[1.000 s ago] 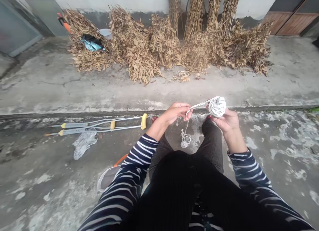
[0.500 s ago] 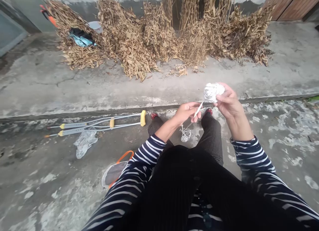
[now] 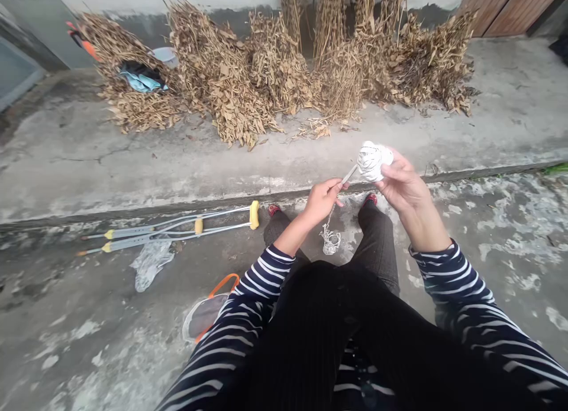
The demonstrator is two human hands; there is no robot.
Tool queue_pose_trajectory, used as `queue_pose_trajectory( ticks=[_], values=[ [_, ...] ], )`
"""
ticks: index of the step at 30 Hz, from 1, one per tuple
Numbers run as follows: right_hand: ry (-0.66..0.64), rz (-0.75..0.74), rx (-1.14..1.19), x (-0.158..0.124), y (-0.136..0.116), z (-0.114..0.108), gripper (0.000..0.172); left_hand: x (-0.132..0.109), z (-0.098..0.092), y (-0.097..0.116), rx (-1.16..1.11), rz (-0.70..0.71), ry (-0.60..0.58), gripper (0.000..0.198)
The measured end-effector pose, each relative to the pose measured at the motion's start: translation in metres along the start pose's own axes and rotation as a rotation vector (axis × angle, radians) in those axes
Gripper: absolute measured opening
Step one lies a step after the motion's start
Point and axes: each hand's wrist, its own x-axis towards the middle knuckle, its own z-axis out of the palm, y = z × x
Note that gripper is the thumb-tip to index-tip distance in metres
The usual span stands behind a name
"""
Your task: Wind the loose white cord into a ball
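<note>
My right hand [image 3: 402, 189] grips a ball of white cord [image 3: 371, 161] from the right side, its fingers across the ball. A short taut length of white cord [image 3: 349, 174] runs from the ball to my left hand [image 3: 320, 201], whose fingers are closed on it. Below my left hand, a thinner white strand hangs to a loose white tangle [image 3: 330, 242] on the ground between my feet. The cord's path inside my left hand is hidden.
Metal crutches [image 3: 177, 229] with yellow grips lie on the ground to the left, near a clear plastic bag [image 3: 151, 264] and an orange-handled bag [image 3: 208, 311]. Bundles of dried plants [image 3: 248, 74] stand beyond a low concrete step [image 3: 133, 210].
The ball has come closer to my left hand and risen, with much less cord showing between my hands than a second ago. My right fingers now lie across the ball's side.
</note>
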Motion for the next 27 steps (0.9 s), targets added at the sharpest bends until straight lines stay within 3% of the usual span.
queue_pose_trajectory(
  ticks=[7,11,15,21,24,27],
  values=[
    [-0.033,-0.059,-0.115,0.008,-0.01,0.012,0.063,0.0,-0.006,0.015,-0.442,-0.298,-0.415,0.027],
    [-0.084,-0.146,-0.247,0.012,-0.009,0.015,0.06,-0.004,-0.005,0.016,-0.511,-0.369,-0.574,0.029],
    [-0.072,-0.253,-0.371,0.011,-0.005,0.019,0.057,-0.006,-0.002,0.016,-0.539,-0.417,-0.659,0.026],
    [-0.013,-0.369,-0.508,0.009,0.005,0.026,0.045,-0.012,0.007,0.001,-0.594,-0.496,-0.622,0.031],
    [0.009,-0.406,-0.498,0.008,0.004,0.031,0.044,-0.008,0.004,-0.008,-0.519,-0.431,-0.489,0.036],
    [0.03,-0.461,-0.442,0.008,-0.007,0.037,0.042,0.0,-0.011,-0.017,-0.269,-0.377,-0.321,0.036]
  ],
)
